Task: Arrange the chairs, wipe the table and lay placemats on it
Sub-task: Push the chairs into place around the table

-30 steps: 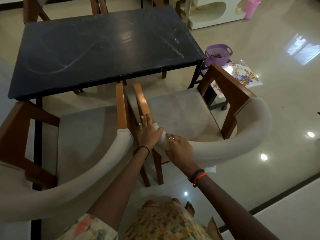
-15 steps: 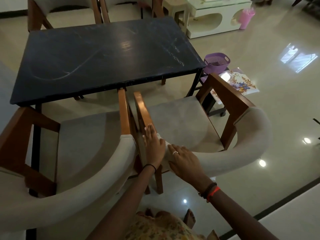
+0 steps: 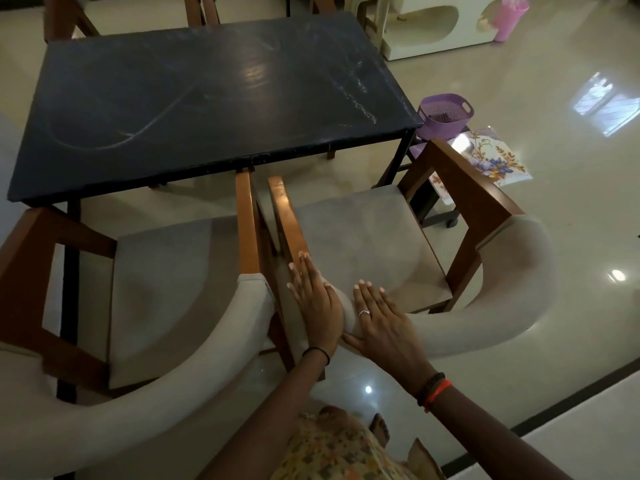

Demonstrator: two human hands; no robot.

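- Head view looks down on two cushioned chairs drawn up side by side at the near long edge of a dark bench [image 3: 214,98].
- Both hands lie flat with fingers stretched out, gripping nothing, on the padded back of the right chair [image 3: 360,237] at its left end.
- Left hand [image 3: 317,308] rests where the wooden arm meets the padding; right hand [image 3: 377,327] lies just beside it on the curved back, thumb nearly touching the left hand.
- Left chair [image 3: 166,292] stands just beside the right one; their inner wooden arms run nearly parallel with only a narrow gap between them, narrowest toward the bench.
- Front ends of both inner arms reach the bench's near edge; the seats themselves sit out from under the top.
- Right chair's outer arm stands close to the bench's near right leg.
- Bench top is bare, dull and marked with pale looping streaks and scratchy specks near its right edge.
- Past the right corner a purple basket [image 3: 445,114] sits on a low stand, and floral placemats [image 3: 491,157] lie beside it, partly hidden by the chair arm.
- More chairs show at the far side of the bench.
- Glossy pale floor [image 3: 554,306] lies open to the right of the chairs, with light reflections on it.
- A white low unit [image 3: 440,26] and a pink container [image 3: 510,17] stand at the far right.
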